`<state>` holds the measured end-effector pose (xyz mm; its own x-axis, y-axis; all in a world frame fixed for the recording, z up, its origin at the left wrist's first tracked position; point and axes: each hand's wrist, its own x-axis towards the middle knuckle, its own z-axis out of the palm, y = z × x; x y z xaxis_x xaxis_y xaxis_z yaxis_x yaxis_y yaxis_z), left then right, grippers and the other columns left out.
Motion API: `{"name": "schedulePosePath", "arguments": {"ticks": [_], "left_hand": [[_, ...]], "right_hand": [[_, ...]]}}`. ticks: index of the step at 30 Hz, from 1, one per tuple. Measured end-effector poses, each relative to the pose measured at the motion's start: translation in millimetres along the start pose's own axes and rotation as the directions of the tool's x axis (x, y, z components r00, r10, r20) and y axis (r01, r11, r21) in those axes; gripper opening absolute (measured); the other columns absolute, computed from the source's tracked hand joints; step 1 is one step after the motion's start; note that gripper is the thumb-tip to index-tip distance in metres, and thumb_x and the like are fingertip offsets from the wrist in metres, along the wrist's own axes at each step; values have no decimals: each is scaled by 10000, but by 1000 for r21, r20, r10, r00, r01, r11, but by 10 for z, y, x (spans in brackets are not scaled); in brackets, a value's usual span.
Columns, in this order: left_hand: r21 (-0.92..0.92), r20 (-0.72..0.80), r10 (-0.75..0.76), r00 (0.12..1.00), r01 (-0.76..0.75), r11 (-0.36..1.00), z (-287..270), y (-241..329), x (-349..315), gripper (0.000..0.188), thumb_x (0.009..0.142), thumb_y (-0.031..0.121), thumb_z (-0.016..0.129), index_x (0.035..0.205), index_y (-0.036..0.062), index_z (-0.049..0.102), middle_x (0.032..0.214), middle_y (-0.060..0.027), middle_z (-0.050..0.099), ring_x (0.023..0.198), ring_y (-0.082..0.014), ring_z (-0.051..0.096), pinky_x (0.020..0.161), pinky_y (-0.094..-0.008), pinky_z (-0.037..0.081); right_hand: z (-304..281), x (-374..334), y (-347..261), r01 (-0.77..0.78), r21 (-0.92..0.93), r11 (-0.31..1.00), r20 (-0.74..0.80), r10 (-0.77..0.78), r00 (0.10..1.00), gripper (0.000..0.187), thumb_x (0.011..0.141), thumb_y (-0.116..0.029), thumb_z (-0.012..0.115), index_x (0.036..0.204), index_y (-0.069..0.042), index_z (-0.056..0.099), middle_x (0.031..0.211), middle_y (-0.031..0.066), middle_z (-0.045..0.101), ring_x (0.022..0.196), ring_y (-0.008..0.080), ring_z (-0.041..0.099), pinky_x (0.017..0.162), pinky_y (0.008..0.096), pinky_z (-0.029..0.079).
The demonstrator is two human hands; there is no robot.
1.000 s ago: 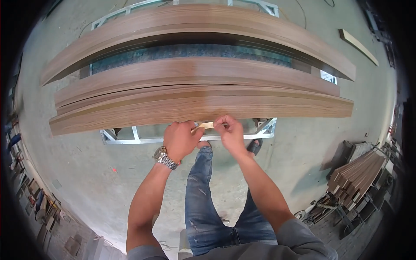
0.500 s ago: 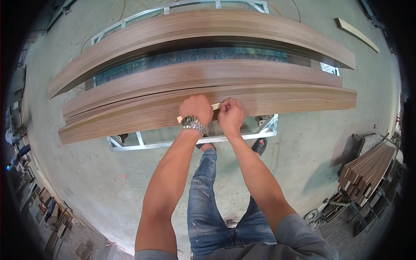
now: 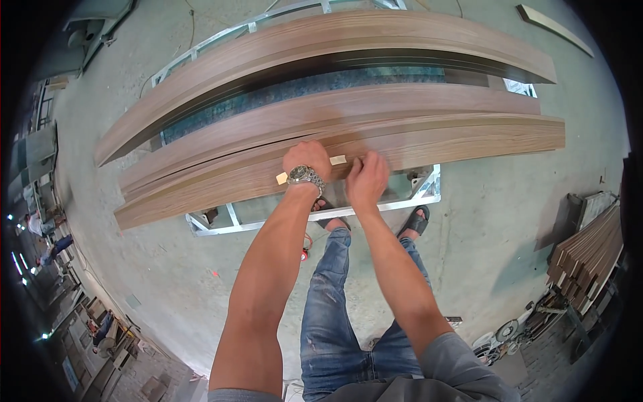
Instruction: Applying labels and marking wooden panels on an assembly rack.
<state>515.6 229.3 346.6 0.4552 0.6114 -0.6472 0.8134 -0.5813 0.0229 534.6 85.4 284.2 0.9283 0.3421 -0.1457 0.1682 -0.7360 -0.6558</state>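
Observation:
My left hand [image 3: 307,160], with a metal watch on its wrist, is closed over a pale thin strip [image 3: 338,160] whose ends stick out on both sides of the fist. The strip lies against the nearest of the long wood-grain boards [image 3: 469,137]. Just right of the strip's end is my right hand [image 3: 368,178], its fingers curled together and a little blurred, apart from the strip. Whatever its fingertips may hold is hidden. A second brown board [image 3: 429,98] lies close behind the nearest one.
Another long brown board [image 3: 321,33] lies at the far side. All rest on a silver metal frame [image 3: 395,204]. A cart of stacked brown boards [image 3: 581,258] stands at right, a pale plank [image 3: 554,30] lies far right, and my sandalled feet [image 3: 415,221] are by the frame.
My right hand has moved slightly right, away from the strip's end. My left hand stays over the strip. The whole view has shifted and turned a little.

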Motion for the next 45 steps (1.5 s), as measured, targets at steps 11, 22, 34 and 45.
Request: {"name": "schedulePosePath", "arguments": {"ticks": [11, 22, 34, 45], "left_hand": [[-92, 95, 62, 994, -53, 994, -16, -145, -34, 386, 905, 384, 593, 976, 48, 769, 1068, -223, 720, 1024, -376, 700, 874, -456, 565], [-213, -39, 51, 998, -59, 975, 188, -205, -184, 480, 904, 444, 595, 859, -10, 746, 899, -294, 692, 874, -457, 690, 778, -511, 567], [-299, -458, 84, 885, -242, 923, 263, -8, -1077, 321, 981, 244, 543, 814, 14, 691, 705, -222, 656, 657, -418, 646, 583, -490, 500], [-585, -277, -582, 765, 346, 733, 719, -346, -2157, 530, 1035, 410, 521, 682, 21, 588, 471, -84, 514, 401, -169, 494, 400, -343, 403]], "right_hand": [[64, -220, 65, 669, -46, 741, 366, -611, 702, 551, 885, -248, 643, 1367, 2, 547, 1576, 138, 375, 1485, 391, 259, 1193, 618, 189], [128, -282, -47, 719, -258, 646, 481, -560, 675, 583, 922, -254, 535, 1419, 47, 484, 1590, 179, 323, 1513, 364, 191, 1237, 561, 121], [7, -356, -187, 538, -196, 820, 494, -392, 777, 698, 954, -357, 498, 1514, 27, 339, 1636, 172, 215, 1537, 367, 96, 1231, 586, 59], [-1287, 1105, 997, 771, 30, 637, 687, -573, 447, 679, 986, -422, 467, 1572, -121, 302, 1668, 13, 193, 1549, 244, 86, 1254, 517, 13]]}}
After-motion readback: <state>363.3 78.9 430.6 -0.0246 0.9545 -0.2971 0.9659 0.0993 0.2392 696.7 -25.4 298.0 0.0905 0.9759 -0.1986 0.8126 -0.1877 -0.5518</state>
